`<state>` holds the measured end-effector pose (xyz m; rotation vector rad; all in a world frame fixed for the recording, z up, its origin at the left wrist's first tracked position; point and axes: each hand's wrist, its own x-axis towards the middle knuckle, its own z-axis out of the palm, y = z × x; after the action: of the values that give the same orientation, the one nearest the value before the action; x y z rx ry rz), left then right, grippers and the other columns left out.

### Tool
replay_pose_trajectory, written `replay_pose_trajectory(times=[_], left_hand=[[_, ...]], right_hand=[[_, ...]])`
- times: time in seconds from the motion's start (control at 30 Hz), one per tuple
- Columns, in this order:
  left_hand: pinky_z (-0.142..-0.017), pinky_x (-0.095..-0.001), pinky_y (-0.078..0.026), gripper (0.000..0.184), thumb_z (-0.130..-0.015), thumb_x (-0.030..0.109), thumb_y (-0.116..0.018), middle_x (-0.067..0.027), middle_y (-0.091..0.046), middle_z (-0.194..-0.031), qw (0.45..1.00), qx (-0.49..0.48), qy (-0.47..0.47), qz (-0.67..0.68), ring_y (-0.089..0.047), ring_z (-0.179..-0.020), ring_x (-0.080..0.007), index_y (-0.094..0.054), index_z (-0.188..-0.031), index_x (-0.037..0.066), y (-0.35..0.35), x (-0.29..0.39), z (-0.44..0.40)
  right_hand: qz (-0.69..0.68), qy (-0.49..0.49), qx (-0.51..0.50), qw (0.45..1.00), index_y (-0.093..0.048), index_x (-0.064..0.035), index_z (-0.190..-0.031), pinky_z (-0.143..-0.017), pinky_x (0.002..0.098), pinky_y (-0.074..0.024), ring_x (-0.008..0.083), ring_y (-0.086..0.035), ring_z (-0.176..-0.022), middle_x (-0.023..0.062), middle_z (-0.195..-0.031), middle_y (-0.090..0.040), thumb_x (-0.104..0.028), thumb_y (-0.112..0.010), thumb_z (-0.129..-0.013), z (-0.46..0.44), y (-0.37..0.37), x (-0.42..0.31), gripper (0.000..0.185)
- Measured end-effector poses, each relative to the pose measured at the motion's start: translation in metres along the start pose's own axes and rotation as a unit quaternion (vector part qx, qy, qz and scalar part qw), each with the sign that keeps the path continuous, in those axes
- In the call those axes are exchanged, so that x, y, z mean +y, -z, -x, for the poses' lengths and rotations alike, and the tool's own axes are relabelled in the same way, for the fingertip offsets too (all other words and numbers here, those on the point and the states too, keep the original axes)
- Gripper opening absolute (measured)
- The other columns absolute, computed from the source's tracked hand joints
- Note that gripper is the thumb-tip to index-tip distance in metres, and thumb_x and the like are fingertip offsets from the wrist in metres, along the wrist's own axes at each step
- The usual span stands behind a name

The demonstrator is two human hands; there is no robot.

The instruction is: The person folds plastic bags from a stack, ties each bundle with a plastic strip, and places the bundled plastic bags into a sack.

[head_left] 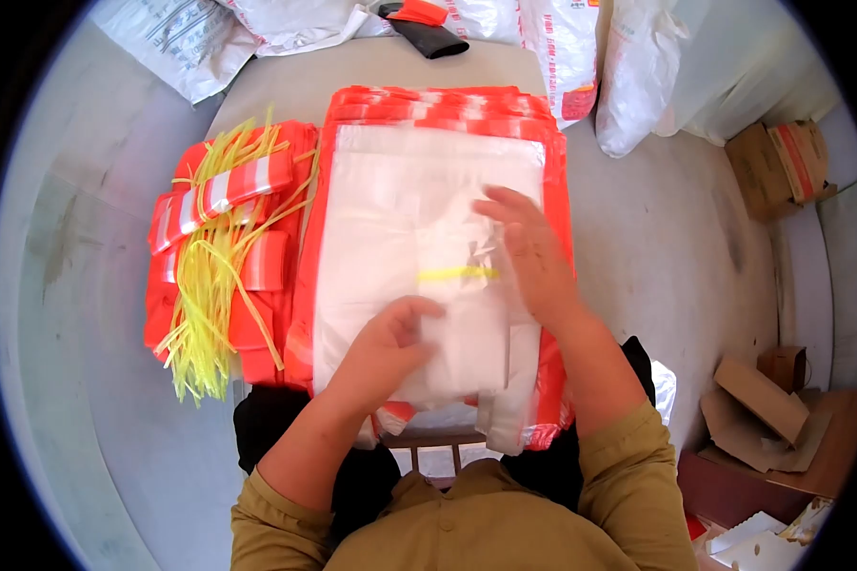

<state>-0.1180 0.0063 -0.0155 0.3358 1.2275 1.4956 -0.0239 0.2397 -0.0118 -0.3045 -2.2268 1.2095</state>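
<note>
A whitish translucent plastic bag lies on a tall stack of red-and-white plastic bags in front of me. On it rests a narrower folded part of clear plastic, crossed by a short yellow strip. My left hand is at the left side of this fold, thumb and forefinger apart with a gap between them. Over the fold's upper right edge is my right hand, fingers stretched out and slightly blurred. Whether either hand presses on the plastic is hard to make out.
Folded red bundles with loose yellow ties lie left of the stack. White printed sacks and a black-and-red item are at the back. Cardboard boxes stand at the right, with an open carton lower down.
</note>
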Motion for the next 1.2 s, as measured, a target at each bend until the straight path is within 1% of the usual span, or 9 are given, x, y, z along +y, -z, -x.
replay_pose_trajectory(times=[0.1, 0.2, 0.4, 0.5, 0.63, 0.67, 0.77, 1.07, 1.2], left_hand=[[-0.102, -0.0284, -0.052, 0.042, -0.089, -0.017, -0.058, -0.0052, -0.064, -0.126, 0.999, 0.01, 0.003, 0.051, -0.064, -0.119, -0.0132, -0.059, -0.126, 0.003, 0.005, 0.001, 0.0], [-0.104, -0.0289, -0.052, 0.044, -0.089, -0.017, -0.059, -0.0048, -0.064, -0.127, 0.997, 0.004, -0.011, 0.082, -0.064, -0.119, -0.0138, -0.058, -0.128, 0.004, 0.004, 0.006, 0.001], [-0.081, -0.0285, -0.055, 0.042, -0.089, -0.006, -0.069, -0.0023, -0.067, -0.093, 0.979, 0.0, -0.024, -0.201, -0.068, -0.09, -0.0137, -0.06, -0.129, 0.006, -0.005, 0.021, 0.011], [-0.063, -0.0307, -0.051, 0.042, -0.085, 0.007, -0.078, -0.0046, -0.058, -0.069, 0.796, 0.145, -0.222, -0.545, -0.061, -0.066, -0.0174, -0.064, -0.125, 0.006, 0.001, 0.022, 0.013], [-0.103, -0.0493, -0.051, 0.062, -0.083, 0.023, -0.083, -0.0177, -0.069, -0.129, 0.611, 0.194, -0.414, -0.646, -0.063, -0.126, -0.039, -0.063, -0.139, 0.007, 0.016, 0.026, -0.002], [-0.12, -0.0589, -0.035, 0.066, -0.086, 0.027, -0.08, -0.0184, -0.052, -0.157, 0.614, 0.188, -0.318, -0.697, -0.041, -0.15, -0.0437, -0.059, -0.146, 0.008, 0.015, 0.025, -0.002], [-0.122, -0.063, -0.03, 0.068, -0.09, 0.033, -0.075, -0.0174, -0.046, -0.164, 0.57, 0.187, -0.27, -0.753, -0.036, -0.154, -0.0414, -0.056, -0.151, 0.009, 0.021, 0.009, -0.013], [-0.126, -0.0609, -0.025, 0.069, -0.095, 0.033, -0.069, -0.0174, -0.04, -0.168, 0.538, 0.193, -0.249, -0.782, -0.032, -0.157, -0.0401, -0.049, -0.157, 0.009, 0.029, -0.003, -0.021], [-0.126, -0.0595, -0.026, 0.067, -0.096, 0.029, -0.066, -0.0187, -0.042, -0.166, 0.534, 0.179, -0.266, -0.782, -0.033, -0.156, -0.0418, -0.048, -0.156, 0.007, 0.033, -0.005, -0.024]], right_hand=[[0.12, -0.22, -0.113, 0.962, -0.057, -0.0039, -0.149, -0.093, 0.0356, -0.0517, 0.0251, -0.066, -0.102, 0.0141, -0.108, -0.07, -0.026, -0.064, -0.102, 0.008, 0.029, -0.037, 0.052], [-0.047, -0.315, -0.168, 0.933, -0.049, -0.0056, -0.156, -0.075, 0.0327, -0.0507, 0.0183, -0.061, -0.081, 0.0077, -0.09, -0.066, -0.027, -0.068, -0.1, 0.028, 0.029, -0.046, 0.063], [-0.19, -0.221, -0.182, 0.939, -0.059, -0.0094, -0.149, -0.098, 0.0332, -0.0501, 0.0198, -0.063, -0.114, 0.0116, -0.123, -0.068, -0.017, -0.066, -0.098, 0.042, 0.006, -0.014, 0.052], [-0.147, -0.204, -0.182, 0.951, -0.066, -0.0094, -0.141, -0.115, 0.0371, -0.0427, 0.0283, -0.054, -0.137, 0.0183, -0.147, -0.058, -0.01, -0.064, -0.097, 0.041, 0.015, -0.014, 0.044], [-0.01, -0.165, -0.151, 0.974, -0.065, -0.0081, -0.142, -0.118, 0.0394, -0.0411, 0.0365, -0.052, -0.142, 0.023, -0.153, -0.052, -0.007, -0.063, -0.096, 0.045, 0.028, -0.024, 0.046], [0.006, -0.168, -0.145, 0.975, -0.065, -0.0078, -0.142, -0.118, 0.0399, -0.0411, 0.0384, -0.051, -0.143, 0.024, -0.155, -0.051, -0.007, -0.063, -0.096, 0.045, 0.033, -0.025, 0.046], [-0.004, -0.197, -0.109, 0.974, -0.064, -0.0082, -0.145, -0.11, 0.0334, -0.0464, 0.0211, -0.056, -0.133, 0.0204, -0.154, -0.053, -0.005, -0.064, -0.095, 0.045, 0.05, -0.02, 0.05], [-0.261, -0.231, 0.055, 0.936, -0.059, -0.0022, -0.148, -0.099, 0.03, -0.0538, 0.0147, -0.065, -0.113, 0.0075, -0.136, -0.064, 0.0, -0.061, -0.098, 0.111, 0.182, -0.04, 0.05], [-0.135, -0.29, 0.176, 0.931, -0.059, -0.0022, -0.148, -0.097, 0.0298, -0.0554, 0.0155, -0.066, -0.113, 0.0085, -0.134, -0.066, 0.001, -0.061, -0.096, 0.226, 0.25, -0.016, 0.053]])
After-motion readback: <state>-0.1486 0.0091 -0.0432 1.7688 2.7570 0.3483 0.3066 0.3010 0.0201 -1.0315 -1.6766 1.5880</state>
